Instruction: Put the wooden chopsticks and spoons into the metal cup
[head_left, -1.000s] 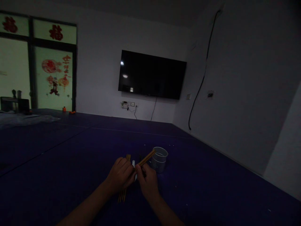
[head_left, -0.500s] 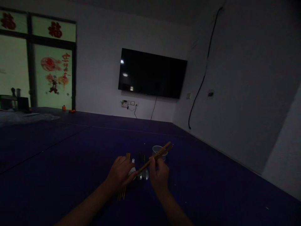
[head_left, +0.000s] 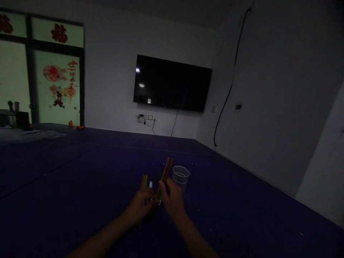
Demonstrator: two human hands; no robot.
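My right hand is closed round a pair of wooden chopsticks, tilted with their upper ends away from me. At their near ends, the thumb and fingers of my left hand pinch the same pair. Several more chopsticks lie side by side on the purple-blue surface, partly under my left hand. Just right of these, the handle of a white spoon shows; its bowl is mostly covered by the hand. Metal spoons between my hands are largely hidden. A clear round container stands beyond my right hand.
The dark purple-blue surface stretches to the walls, with small white specks on it. Plastic sheeting and small orange items are at the far left. A television hangs on the far wall, and a black cable runs down the right wall.
The chopsticks have swung from slanting rightward to a steeper angle, away from over the container. My right hand has moved left, closer to my left hand. The view has shifted slightly.
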